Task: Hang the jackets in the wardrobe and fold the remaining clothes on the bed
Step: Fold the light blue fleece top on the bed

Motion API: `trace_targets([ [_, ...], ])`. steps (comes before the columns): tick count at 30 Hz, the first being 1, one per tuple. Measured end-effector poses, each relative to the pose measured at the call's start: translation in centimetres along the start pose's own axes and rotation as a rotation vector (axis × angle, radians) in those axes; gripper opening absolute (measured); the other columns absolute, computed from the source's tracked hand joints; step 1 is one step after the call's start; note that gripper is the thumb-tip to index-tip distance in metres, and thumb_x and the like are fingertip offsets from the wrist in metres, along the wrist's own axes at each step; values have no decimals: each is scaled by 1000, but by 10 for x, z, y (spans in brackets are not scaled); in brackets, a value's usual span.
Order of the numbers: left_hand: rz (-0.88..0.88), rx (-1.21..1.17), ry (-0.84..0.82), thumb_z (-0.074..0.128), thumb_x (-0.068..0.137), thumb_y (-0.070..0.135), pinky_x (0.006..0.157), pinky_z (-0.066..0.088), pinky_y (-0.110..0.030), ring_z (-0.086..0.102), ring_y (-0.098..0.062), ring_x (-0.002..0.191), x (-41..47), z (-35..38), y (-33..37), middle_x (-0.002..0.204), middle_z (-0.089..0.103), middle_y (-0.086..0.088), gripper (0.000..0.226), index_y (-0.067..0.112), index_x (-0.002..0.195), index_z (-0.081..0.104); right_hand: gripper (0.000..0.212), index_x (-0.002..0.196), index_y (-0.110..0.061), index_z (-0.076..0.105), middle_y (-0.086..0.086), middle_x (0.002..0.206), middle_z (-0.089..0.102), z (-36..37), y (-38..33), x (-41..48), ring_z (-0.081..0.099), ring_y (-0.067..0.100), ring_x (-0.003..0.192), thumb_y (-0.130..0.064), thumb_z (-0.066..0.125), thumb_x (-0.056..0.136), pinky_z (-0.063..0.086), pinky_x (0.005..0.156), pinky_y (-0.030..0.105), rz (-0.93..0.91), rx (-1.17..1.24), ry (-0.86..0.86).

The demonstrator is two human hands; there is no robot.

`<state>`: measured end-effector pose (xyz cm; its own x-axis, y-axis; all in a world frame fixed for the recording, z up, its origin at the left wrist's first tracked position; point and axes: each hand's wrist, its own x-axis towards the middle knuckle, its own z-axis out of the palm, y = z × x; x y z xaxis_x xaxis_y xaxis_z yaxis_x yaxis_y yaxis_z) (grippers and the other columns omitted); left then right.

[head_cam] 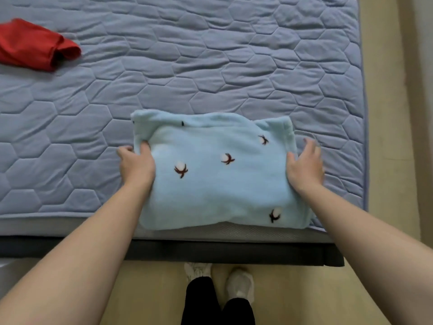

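Observation:
A light blue fleece garment (218, 174) with small brown-and-white cotton motifs lies folded into a rectangle at the near edge of the bed (210, 66). My left hand (137, 165) is at its left edge, fingers curled round the fabric's fold. At the right edge, my right hand (304, 165) rests against the garment with fingers spread and fairly straight, thumb on top. A folded red garment (35, 46) lies at the far left of the bed, well apart from both hands.
The bed has a blue-grey quilted cover with a hexagon pattern and a dark frame (210, 253) along its near side. Beige floor runs along the right side and in front, where my feet (220, 277) in light shoes stand.

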<state>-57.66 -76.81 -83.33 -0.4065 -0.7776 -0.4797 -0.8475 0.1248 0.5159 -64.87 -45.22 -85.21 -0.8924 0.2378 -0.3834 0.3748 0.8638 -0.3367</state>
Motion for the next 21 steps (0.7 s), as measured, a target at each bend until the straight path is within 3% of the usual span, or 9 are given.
trace_targets([
  [3,612,138,191,38,93,33,109,24,-38,30,-27,136,-25,-22,8,148,32,-12,54,11,143,29,62,149,-20,22,6,156,20,-5,-21,-30,15,25,144,-28,43,91,10,115,50,-344,-55,119],
  [6,1012,456,56,33,90,35,114,9,-52,15,-24,145,-50,-14,3,157,21,-8,58,19,146,30,64,149,-22,28,3,158,20,3,-54,-60,12,27,146,-37,34,87,4,113,56,-662,-121,38],
  [8,1033,665,-44,30,88,40,112,9,-60,15,-30,145,-49,4,-1,156,21,-11,60,20,144,39,61,148,-27,29,0,157,20,23,-74,-62,12,30,146,-40,37,89,4,110,63,-770,-204,-54],
  [10,920,783,-89,26,89,46,113,7,-61,7,-30,146,-31,22,-3,158,12,-9,60,27,146,35,62,149,-34,19,-6,159,8,49,-85,-51,1,27,147,-46,40,92,-3,109,65,-781,-314,-142],
  [13,800,799,-66,28,87,50,110,8,-64,-1,-29,146,5,52,-23,160,0,-6,62,36,148,25,63,149,-41,12,-9,160,2,87,-74,-22,-4,25,147,-55,35,92,-6,107,67,-755,-429,-138],
  [17,813,747,-45,30,83,49,106,13,-68,5,-33,145,26,73,-38,159,1,-9,67,35,148,22,67,150,-37,15,-2,160,10,102,-42,10,6,26,147,-59,23,87,-1,109,64,-714,-423,-79],
  [21,749,699,-23,31,87,47,108,16,-63,6,-33,145,24,69,-34,159,0,-12,67,29,150,18,68,151,-34,0,-4,160,-6,83,-19,24,-6,16,147,-61,10,89,-8,112,57,-531,-477,-97],
])
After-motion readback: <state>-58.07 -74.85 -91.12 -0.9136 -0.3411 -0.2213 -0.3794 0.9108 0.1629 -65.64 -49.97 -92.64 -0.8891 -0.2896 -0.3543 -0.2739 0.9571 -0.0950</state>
